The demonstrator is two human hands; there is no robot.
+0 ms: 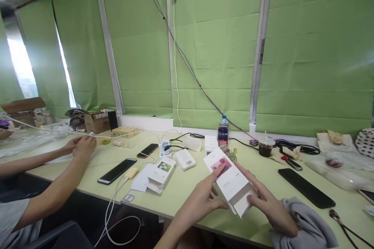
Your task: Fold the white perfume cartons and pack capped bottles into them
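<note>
Both of my hands hold a white product box (230, 181) with a pink picture on its top, tilted above the pale green table (187, 190). My left hand (201, 198) grips its near left side with the index finger lying on the top face. My right hand (265, 202), coming out of a grey sleeve (304, 225), clasps the right edge and the open lower end with curled fingers.
A second open white box (161, 173), a black phone (117, 170), another phone (306, 187), a water bottle (223, 130) and a drink cup (265, 147) lie on the table. Another person's arms (58, 171) rest at the left. Cables trail over the front edge.
</note>
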